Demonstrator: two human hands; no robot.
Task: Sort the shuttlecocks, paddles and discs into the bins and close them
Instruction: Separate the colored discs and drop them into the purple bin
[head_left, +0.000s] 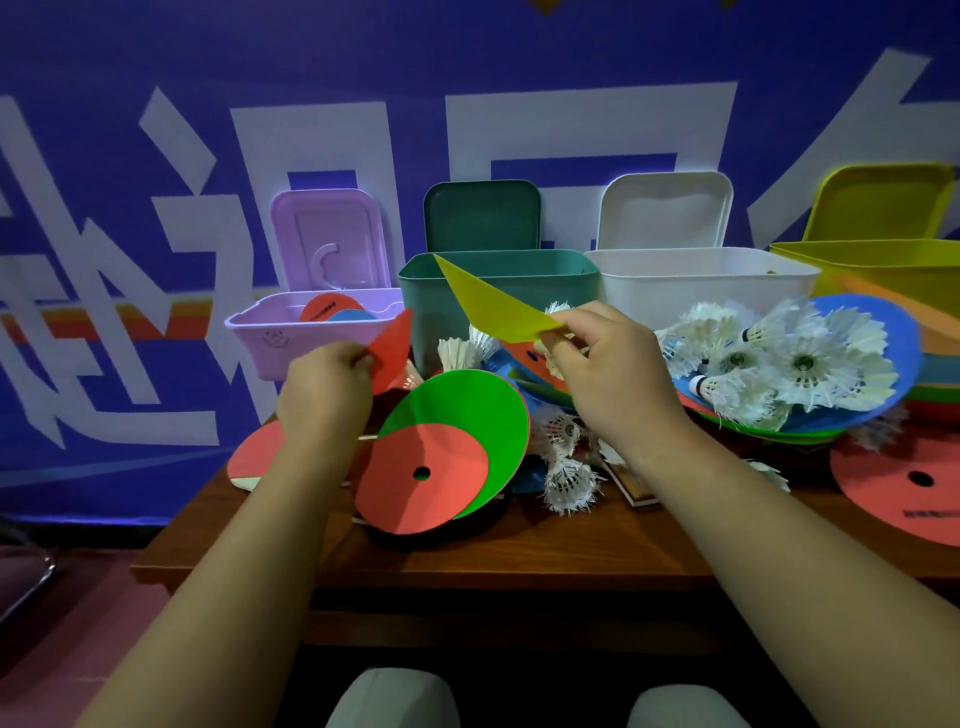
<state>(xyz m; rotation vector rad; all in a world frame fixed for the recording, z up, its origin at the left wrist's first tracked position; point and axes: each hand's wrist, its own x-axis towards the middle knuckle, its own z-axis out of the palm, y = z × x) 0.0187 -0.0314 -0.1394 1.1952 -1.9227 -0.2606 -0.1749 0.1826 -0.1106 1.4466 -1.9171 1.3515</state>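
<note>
My left hand (324, 387) pinches a red disc (392, 348) by its edge, just in front of the purple bin (291, 340). My right hand (608, 374) pinches a yellow disc (493, 306), held tilted in front of the green bin (498, 291). The purple bin holds a red disc and a blue disc (332, 310). A green disc (478, 410) and a red disc with a centre hole (426, 478) lean together on the table between my arms. White shuttlecocks (779, 364) lie piled on a stack of discs at the right. A paddle (254, 460) lies under my left wrist.
Four open bins stand along the blue banner: purple, green, white (701, 286) and yellow (883, 265), each lid upright behind it. Loose shuttlecocks (571, 483) lie in the table's middle. Another red disc (904, 483) lies at the right edge. The wooden table's front edge (467, 571) is near my knees.
</note>
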